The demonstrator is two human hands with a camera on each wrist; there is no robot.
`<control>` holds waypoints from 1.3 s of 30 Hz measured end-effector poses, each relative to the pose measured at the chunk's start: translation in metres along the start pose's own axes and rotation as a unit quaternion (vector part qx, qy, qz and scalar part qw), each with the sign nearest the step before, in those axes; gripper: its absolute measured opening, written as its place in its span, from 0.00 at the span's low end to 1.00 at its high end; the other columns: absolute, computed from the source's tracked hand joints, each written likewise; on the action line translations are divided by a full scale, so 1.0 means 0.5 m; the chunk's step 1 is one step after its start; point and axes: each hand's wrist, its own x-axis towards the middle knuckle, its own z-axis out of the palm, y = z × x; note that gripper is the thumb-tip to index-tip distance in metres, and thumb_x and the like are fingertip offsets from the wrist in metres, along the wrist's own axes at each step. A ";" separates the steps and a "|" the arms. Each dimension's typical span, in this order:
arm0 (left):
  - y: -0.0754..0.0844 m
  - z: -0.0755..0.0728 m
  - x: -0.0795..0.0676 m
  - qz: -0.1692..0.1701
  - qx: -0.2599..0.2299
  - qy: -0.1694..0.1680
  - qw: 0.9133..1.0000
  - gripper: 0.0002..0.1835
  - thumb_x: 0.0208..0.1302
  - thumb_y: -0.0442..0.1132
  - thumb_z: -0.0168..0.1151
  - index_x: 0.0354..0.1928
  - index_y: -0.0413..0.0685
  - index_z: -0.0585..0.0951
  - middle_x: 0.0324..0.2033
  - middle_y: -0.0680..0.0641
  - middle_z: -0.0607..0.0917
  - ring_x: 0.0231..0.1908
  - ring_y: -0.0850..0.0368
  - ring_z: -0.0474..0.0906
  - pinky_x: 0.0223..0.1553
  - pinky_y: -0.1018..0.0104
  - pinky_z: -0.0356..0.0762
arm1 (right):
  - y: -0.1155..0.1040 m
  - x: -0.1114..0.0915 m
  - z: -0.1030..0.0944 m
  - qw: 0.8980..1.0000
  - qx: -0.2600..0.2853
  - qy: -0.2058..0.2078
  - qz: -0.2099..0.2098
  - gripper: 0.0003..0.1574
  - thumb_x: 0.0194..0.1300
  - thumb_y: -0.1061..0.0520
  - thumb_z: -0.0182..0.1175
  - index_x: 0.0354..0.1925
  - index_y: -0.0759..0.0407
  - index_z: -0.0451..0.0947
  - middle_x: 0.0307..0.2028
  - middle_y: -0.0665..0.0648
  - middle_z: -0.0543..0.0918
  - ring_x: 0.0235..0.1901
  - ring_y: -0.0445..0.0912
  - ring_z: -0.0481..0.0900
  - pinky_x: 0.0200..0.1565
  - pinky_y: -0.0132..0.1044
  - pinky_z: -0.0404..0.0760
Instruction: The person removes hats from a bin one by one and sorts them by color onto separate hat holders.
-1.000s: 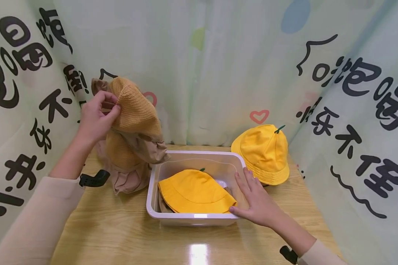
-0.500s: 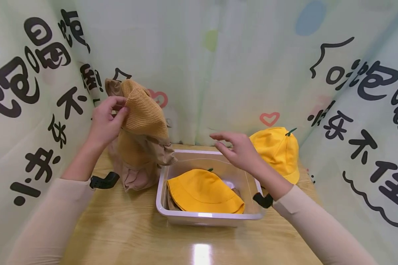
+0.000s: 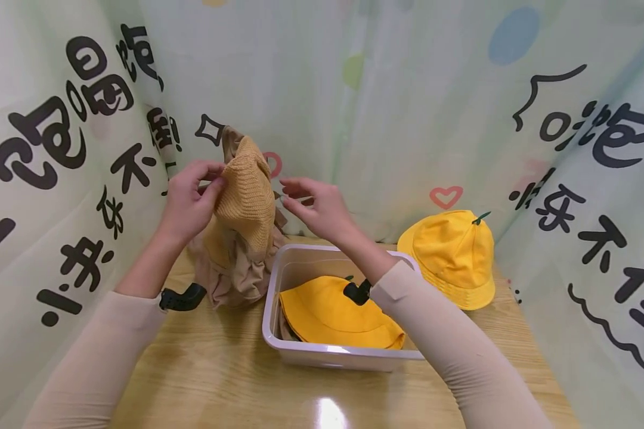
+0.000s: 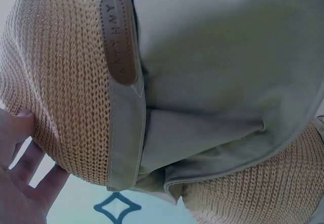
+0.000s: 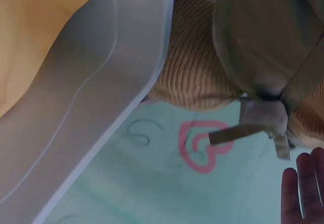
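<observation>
My left hand (image 3: 195, 193) pinches the knitted crown of a tan sun hat (image 3: 249, 193), lifted at the left. Its wide beige cloth brim and a brown leather label (image 4: 120, 39) show in the left wrist view. A cloth bow (image 5: 263, 115) on this hat appears in the right wrist view. Beneath it, another hat (image 3: 228, 286) with a similar knitted crown sits on the table, partly hidden. My right hand (image 3: 319, 205) holds nothing; its fingers are loosely bent, pointing toward the lifted hat's right side.
A pale plastic bin (image 3: 333, 357) stands mid-table, holding a yellow bucket hat (image 3: 327, 310) over something brown. Right of it sits another yellow hat (image 3: 448, 256) with a green sprout. Printed curtains (image 3: 392, 119) enclose the back and sides of the wooden table (image 3: 236, 381).
My right hand has left the bin's right rim and crossed left over the bin toward the lifted hat. My left hand keeps its pinch while the hat has turned, its brim now swung downward.
</observation>
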 end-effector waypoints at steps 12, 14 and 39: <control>0.008 0.012 -0.002 0.013 -0.012 -0.031 0.999 0.08 0.66 0.23 0.59 0.44 0.33 0.84 0.42 0.41 0.86 0.44 0.61 0.80 0.46 0.74 0.79 | -0.003 0.031 0.048 0.995 -0.039 0.093 -0.027 0.13 0.70 0.59 0.60 0.50 0.59 0.85 0.43 0.55 0.89 0.42 0.44 0.85 0.42 0.35 0.85; 0.006 0.010 0.001 0.018 -0.014 -0.026 0.999 0.08 0.66 0.22 0.59 0.45 0.32 0.84 0.42 0.41 0.86 0.44 0.64 0.79 0.46 0.74 0.80 | -0.001 0.034 0.047 0.993 -0.051 0.105 -0.033 0.13 0.71 0.59 0.59 0.49 0.60 0.85 0.43 0.56 0.89 0.41 0.44 0.86 0.41 0.34 0.84; -0.051 -0.043 0.032 0.074 0.114 -0.024 0.990 0.07 0.65 0.24 0.62 0.43 0.30 0.84 0.39 0.36 0.86 0.40 0.45 0.81 0.42 0.75 0.70 | 0.032 0.069 0.030 0.973 -0.200 0.099 -0.053 0.11 0.72 0.56 0.58 0.45 0.57 0.86 0.40 0.52 0.88 0.39 0.44 0.85 0.40 0.39 0.82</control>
